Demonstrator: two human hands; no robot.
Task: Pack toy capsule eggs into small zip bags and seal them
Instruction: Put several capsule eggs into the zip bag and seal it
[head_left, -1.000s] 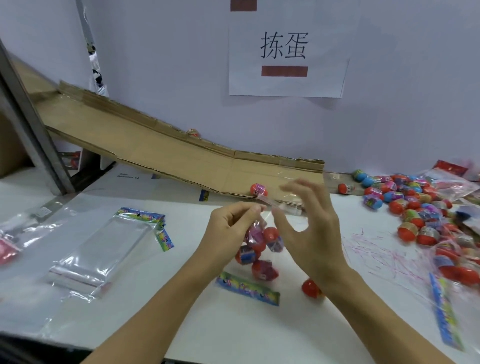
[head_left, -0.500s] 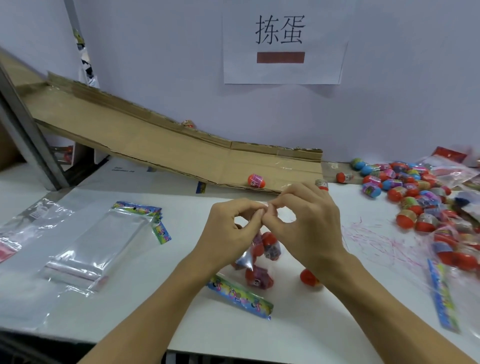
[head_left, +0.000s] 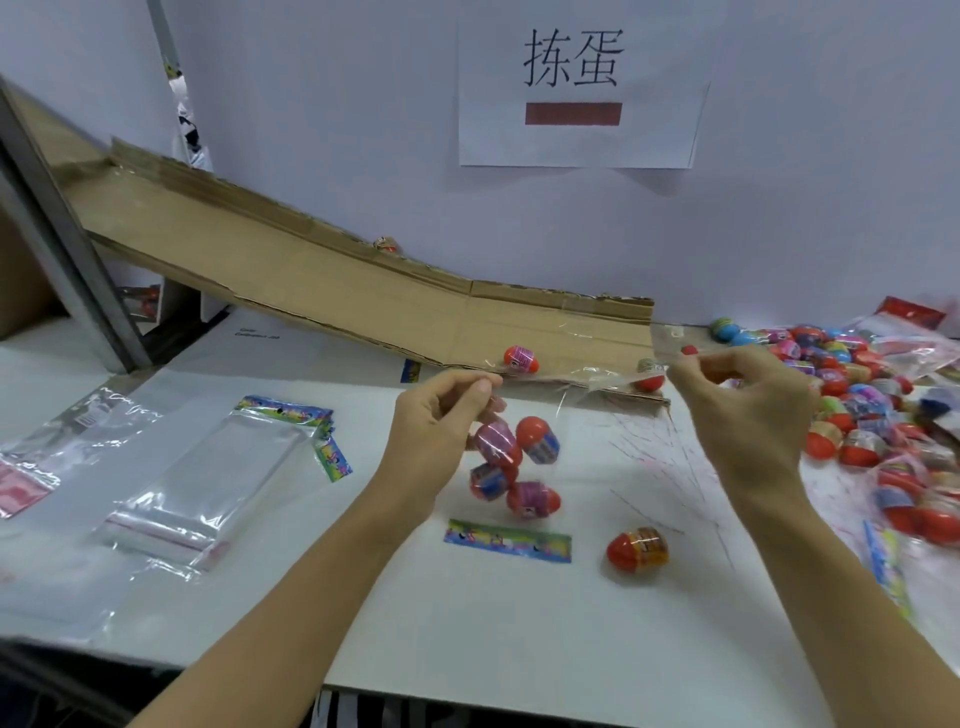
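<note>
At mid-frame a clear bag (head_left: 524, 415) holding four eggs (head_left: 537, 440) is hung above the table (head_left: 467, 623), its top strip pinched by the left hand (head_left: 441, 421) and right hand (head_left: 743, 410), seemingly so the zip can be sealed.

Cardboard ramp (head_left: 322, 280) against wall, printed paper sign (head_left: 576, 88) above
</note>
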